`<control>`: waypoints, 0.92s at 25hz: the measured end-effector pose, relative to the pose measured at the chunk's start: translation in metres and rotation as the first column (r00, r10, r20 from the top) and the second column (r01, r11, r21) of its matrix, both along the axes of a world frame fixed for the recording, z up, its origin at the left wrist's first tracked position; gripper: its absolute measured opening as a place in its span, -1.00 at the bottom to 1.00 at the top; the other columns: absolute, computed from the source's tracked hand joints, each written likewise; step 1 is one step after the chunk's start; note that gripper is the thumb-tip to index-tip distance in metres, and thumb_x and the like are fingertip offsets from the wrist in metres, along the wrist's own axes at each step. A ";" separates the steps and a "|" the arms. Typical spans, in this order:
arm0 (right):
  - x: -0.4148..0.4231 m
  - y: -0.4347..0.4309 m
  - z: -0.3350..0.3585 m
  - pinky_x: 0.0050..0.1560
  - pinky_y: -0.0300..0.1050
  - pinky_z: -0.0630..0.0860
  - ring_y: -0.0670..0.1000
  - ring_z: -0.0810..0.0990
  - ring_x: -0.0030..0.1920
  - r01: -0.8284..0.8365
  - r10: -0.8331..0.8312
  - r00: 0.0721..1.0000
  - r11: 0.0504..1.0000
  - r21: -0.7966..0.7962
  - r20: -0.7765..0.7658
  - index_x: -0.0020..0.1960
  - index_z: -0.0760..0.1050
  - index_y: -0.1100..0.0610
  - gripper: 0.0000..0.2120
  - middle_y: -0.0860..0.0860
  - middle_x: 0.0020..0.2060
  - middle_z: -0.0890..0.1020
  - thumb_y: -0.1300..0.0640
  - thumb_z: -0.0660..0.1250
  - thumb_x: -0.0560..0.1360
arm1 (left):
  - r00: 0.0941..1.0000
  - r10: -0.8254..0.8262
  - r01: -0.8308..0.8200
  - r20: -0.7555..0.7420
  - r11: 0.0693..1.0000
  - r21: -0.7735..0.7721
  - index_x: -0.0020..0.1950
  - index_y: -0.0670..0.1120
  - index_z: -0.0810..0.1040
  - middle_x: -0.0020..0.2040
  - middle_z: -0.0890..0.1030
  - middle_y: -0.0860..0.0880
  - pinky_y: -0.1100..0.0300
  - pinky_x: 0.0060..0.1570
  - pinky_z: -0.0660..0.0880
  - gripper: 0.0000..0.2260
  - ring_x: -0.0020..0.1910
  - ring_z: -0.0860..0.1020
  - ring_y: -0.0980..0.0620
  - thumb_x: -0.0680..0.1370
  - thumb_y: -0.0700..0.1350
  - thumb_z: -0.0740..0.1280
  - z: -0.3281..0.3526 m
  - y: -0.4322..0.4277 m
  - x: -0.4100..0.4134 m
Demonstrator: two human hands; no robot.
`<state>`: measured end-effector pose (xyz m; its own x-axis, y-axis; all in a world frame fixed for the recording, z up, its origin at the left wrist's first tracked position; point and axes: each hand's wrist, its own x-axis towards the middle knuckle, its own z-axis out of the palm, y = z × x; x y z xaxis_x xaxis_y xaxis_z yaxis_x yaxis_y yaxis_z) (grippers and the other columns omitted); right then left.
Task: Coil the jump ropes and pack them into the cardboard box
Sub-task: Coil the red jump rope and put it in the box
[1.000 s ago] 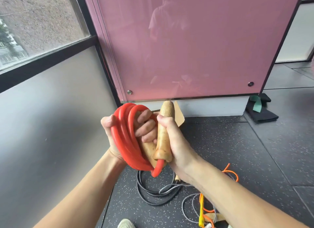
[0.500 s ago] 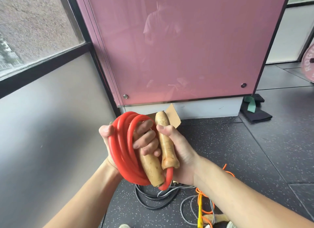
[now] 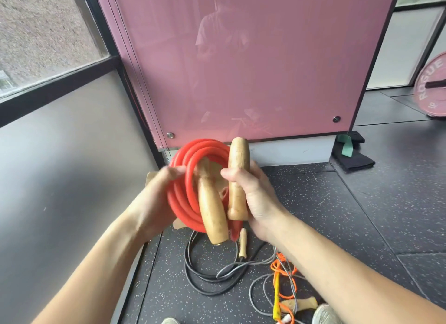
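A red jump rope is wound into a coil of several loops, with two thick wooden handles. My left hand grips the coil from the left, fingers curled over its loops. The lower wooden handle hangs down in front of the coil. My right hand holds the other wooden handle upright beside the coil. Behind my hands, corners of the cardboard box show; most of it is hidden.
On the speckled black floor lie a black rope with a small wooden handle, a grey rope and an orange and yellow rope. A pink panel stands ahead, a grey wall left, a pink weight plate far right. My shoes show at the bottom edge.
The coil has turned to face me more flatly. My left hand's grip has shifted to the coil's left side, and the right hand has drawn its handle apart from the other one.
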<state>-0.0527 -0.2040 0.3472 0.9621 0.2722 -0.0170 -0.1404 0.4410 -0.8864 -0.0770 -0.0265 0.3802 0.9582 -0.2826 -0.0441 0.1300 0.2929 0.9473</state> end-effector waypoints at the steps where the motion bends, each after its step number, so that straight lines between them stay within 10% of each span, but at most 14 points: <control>1: 0.003 -0.004 -0.003 -0.09 -0.02 0.58 0.06 0.64 -0.09 0.146 -0.143 0.989 0.981 -0.125 0.033 0.12 0.58 0.00 -0.46 0.05 -0.07 0.66 -0.05 0.55 0.15 | 1.000 0.007 -0.008 0.018 0.997 0.074 0.37 -0.22 0.54 0.27 0.61 -0.32 -0.20 0.37 0.43 -0.32 0.26 0.60 -0.26 0.38 0.17 0.46 0.000 -0.005 -0.003; 4: 0.001 -0.005 -0.007 0.08 0.02 0.64 -0.02 0.70 0.04 0.272 -0.251 0.962 0.923 -0.272 0.111 0.17 0.59 -0.15 -0.41 -0.04 0.05 0.71 -0.09 0.55 0.14 | 0.992 0.126 -0.128 0.025 0.973 0.193 0.24 -0.16 0.62 0.18 0.65 -0.33 -0.31 0.20 0.53 -0.30 0.20 0.61 -0.38 0.25 0.23 0.62 -0.013 -0.018 -0.004; 7: -0.005 0.003 -0.008 0.08 -0.19 0.52 -0.19 0.62 0.07 0.357 -0.254 0.925 0.835 -0.419 0.282 0.20 0.54 -0.15 -0.51 -0.14 0.05 0.67 -0.24 0.44 0.30 | 0.923 0.376 -0.383 0.078 0.893 0.234 -0.14 -0.14 0.66 -0.14 0.61 -0.30 -0.26 -0.09 0.63 -0.66 -0.09 0.64 -0.36 0.17 -0.12 0.64 -0.017 -0.025 0.003; 15: 0.001 -0.002 0.002 0.51 -0.17 0.24 -0.19 0.32 0.49 0.466 -0.127 0.753 0.795 -0.388 0.645 0.55 0.34 0.01 -0.41 -0.11 0.47 0.42 -0.21 0.19 0.59 | 0.828 0.557 -0.561 0.072 0.824 0.082 -0.04 -0.30 0.58 -0.22 0.63 -0.33 -0.20 -0.34 0.63 -0.76 -0.31 0.67 -0.30 0.35 -0.31 0.51 -0.003 -0.035 0.006; 20: 0.003 -0.007 0.006 0.52 -0.09 0.28 -0.25 0.37 0.44 0.352 -0.166 0.833 0.895 -0.275 0.527 0.24 0.62 -0.20 -0.54 -0.19 0.46 0.39 -0.04 0.53 0.35 | 0.831 0.546 -0.553 0.109 0.832 0.046 -0.04 -0.24 0.59 -0.30 0.64 -0.20 -0.36 -0.31 0.60 -0.85 -0.33 0.67 -0.23 0.41 -0.36 0.44 0.000 -0.039 0.003; 23: 0.002 -0.009 0.007 0.48 0.03 0.35 -0.22 0.45 0.39 0.293 -0.182 0.900 0.925 -0.242 0.397 -0.06 0.69 -0.16 -0.62 -0.27 0.41 0.40 -0.06 0.65 0.15 | 0.824 0.541 -0.557 0.165 0.828 0.067 -0.01 -0.27 0.58 -0.25 0.62 -0.21 -0.12 -0.31 0.62 -0.71 -0.32 0.67 -0.16 0.29 -0.28 0.48 -0.004 -0.036 0.005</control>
